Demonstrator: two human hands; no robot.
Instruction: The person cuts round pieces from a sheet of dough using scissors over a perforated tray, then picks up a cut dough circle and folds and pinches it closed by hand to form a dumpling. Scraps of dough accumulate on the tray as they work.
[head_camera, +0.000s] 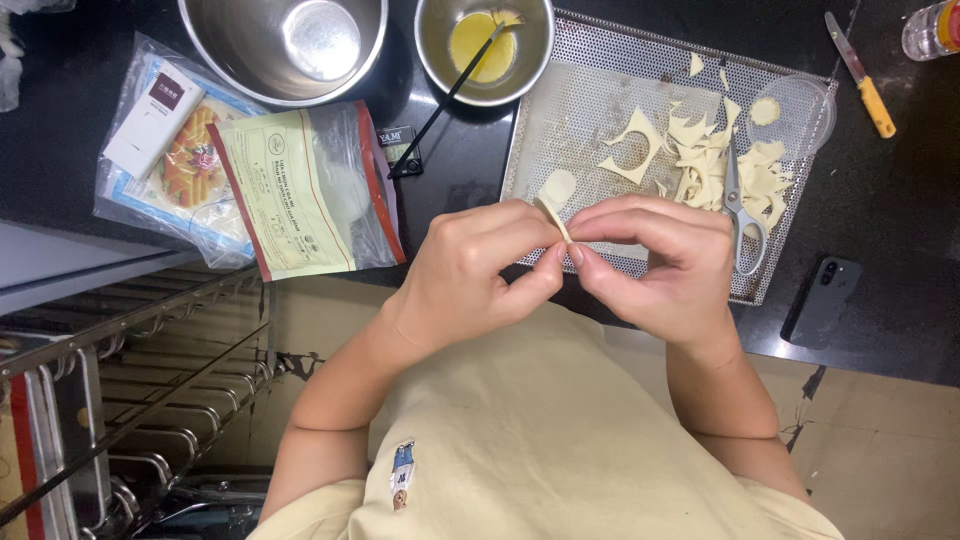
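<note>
My left hand and my right hand meet fingertip to fingertip in front of a perforated metal tray. Both pinch one small pale dough piece, which sticks up between the thumbs and forefingers. On the tray, just beyond my right hand, lie several cut dough scraps and a pair of grey-handled scissors. A round clear lid with a small dough disc on it rests at the tray's far right corner.
A small steel bowl of yellow liquid holds a black-handled brush. A large steel bowl, two plastic bags, a yellow-handled knife and a dark phone sit on the black counter. A wire rack stands lower left.
</note>
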